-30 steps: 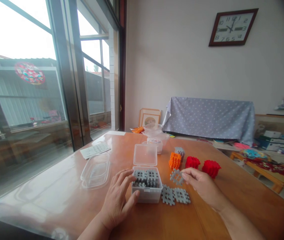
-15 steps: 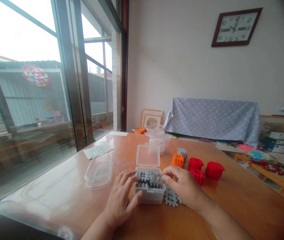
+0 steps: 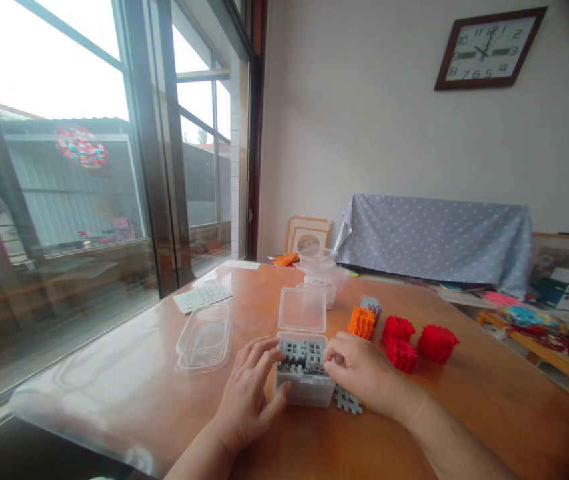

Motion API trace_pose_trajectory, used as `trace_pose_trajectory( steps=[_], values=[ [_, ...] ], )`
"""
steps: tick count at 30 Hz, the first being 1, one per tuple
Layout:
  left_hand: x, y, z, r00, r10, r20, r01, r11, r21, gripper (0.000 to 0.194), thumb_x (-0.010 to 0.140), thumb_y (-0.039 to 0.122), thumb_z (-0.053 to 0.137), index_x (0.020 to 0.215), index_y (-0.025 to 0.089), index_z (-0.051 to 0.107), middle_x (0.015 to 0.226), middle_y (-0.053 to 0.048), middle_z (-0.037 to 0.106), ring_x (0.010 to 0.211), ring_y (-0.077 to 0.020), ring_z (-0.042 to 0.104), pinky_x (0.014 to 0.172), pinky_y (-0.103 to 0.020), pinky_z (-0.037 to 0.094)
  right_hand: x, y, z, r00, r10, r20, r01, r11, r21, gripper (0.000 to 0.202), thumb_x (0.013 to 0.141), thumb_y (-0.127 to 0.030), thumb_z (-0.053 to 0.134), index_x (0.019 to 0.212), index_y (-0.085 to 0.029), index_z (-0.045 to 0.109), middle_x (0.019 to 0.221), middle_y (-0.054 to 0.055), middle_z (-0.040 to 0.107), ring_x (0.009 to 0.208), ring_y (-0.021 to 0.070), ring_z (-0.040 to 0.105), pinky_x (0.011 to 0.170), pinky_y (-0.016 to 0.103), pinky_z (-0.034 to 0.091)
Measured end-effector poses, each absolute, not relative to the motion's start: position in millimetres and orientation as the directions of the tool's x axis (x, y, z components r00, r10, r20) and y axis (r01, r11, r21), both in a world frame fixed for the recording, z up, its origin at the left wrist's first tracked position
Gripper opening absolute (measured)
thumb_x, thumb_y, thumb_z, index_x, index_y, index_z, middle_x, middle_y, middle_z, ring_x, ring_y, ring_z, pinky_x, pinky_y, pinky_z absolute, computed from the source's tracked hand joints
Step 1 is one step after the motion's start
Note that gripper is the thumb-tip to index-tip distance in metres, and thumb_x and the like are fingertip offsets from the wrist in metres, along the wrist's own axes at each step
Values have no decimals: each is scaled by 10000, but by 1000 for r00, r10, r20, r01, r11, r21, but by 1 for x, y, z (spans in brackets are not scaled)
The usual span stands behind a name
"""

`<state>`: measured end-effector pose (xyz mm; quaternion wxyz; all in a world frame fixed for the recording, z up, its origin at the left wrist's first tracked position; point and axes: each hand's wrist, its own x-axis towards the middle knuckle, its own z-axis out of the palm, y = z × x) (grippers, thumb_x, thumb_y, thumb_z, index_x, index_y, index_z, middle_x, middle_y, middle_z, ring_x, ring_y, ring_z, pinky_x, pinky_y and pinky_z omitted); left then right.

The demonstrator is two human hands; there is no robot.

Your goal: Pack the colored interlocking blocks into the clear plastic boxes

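A clear plastic box (image 3: pixel 309 393) with its lid (image 3: pixel 303 310) raised at the back stands near the table's front, filled with grey notched pieces (image 3: pixel 295 353). My left hand (image 3: pixel 251 390) rests at the box's left side, fingers apart, fingertips over the rim and thumb along the front. At the right rim, my right hand (image 3: pixel 359 367) has its fingers curled together against the grey pieces; what they pinch is too small to make out. A loose grey piece (image 3: pixel 348 400) lies on the table beside the box, partly under my right hand.
Red blocks (image 3: pixel 401 353) and an orange block (image 3: pixel 362 323) stand at the right, with a grey block (image 3: pixel 371 305) behind. A clear empty tray (image 3: pixel 205 337) and a printed sheet (image 3: pixel 203 296) lie at the left. More clear containers (image 3: pixel 319 270) stand at the back of the table (image 3: pixel 254 300).
The view has shifted slightly. My right hand's fingers have curled in closer over the box's right edge, and the grey pieces at the right inside now stand straighter. My left hand stays at the box.
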<state>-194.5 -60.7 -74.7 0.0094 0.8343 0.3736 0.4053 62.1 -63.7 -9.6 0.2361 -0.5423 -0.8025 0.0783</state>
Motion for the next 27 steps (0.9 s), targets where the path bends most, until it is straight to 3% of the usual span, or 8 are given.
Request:
trace_pose_trajectory(
  steps=[4, 10, 14, 17, 21, 27],
  values=[
    [-194, -61, -75, 387, 631, 672, 613, -721, 323, 316, 886, 269, 601, 1200, 250, 566, 1355, -115, 557, 1280, -306, 506, 1073, -504, 457, 61, -59, -1, -362, 912, 194, 837, 409, -363, 121, 806, -213, 586, 804, -239, 705, 791, -13, 670, 721, 146, 566, 640, 245, 340],
    [-194, -61, -74, 381, 631, 676, 613, -719, 326, 313, 886, 277, 605, 1197, 257, 575, 1350, -115, 564, 1277, -313, 511, 1064, -508, 462, 63, -52, 3, -451, 891, 54, 825, 439, -357, 252, 886, -302, 539, 742, -211, 726, 723, -4, 700, 693, 152, 590, 626, 244, 342],
    [-194, -61, -74, 387, 637, 667, 620, -715, 324, 312, 891, 274, 601, 1200, 252, 567, 1355, -114, 558, 1283, -306, 502, 1070, -500, 452, 64, -51, 11, -519, 853, -55, 810, 471, -349, 441, 920, -532, 529, 712, -199, 730, 672, 0, 686, 634, 148, 586, 582, 242, 333],
    [-195, -61, -75, 388, 639, 664, 624, -713, 322, 314, 889, 273, 606, 1199, 249, 561, 1357, -110, 556, 1285, -301, 496, 1074, -493, 446, 65, -49, 15, -525, 840, -135, 820, 458, -342, 428, 804, -636, 650, 788, -228, 775, 681, -3, 702, 606, 156, 594, 544, 244, 321],
    [-195, -61, -76, 390, 635, 666, 622, -715, 318, 312, 892, 273, 602, 1199, 247, 559, 1359, -116, 553, 1285, -306, 494, 1073, -500, 443, 69, -43, 11, -506, 845, -174, 841, 437, -320, 378, 657, -539, 794, 914, -262, 790, 760, -6, 731, 639, 175, 620, 534, 244, 347],
    [-195, -60, -75, 389, 640, 662, 621, -714, 325, 308, 892, 275, 602, 1196, 249, 560, 1353, -121, 553, 1278, -310, 502, 1063, -506, 456, 70, -34, 4, -468, 828, -310, 846, 319, -427, 352, 668, -437, 783, 953, -239, 723, 699, -35, 661, 563, 143, 587, 516, 227, 367]
  ],
)
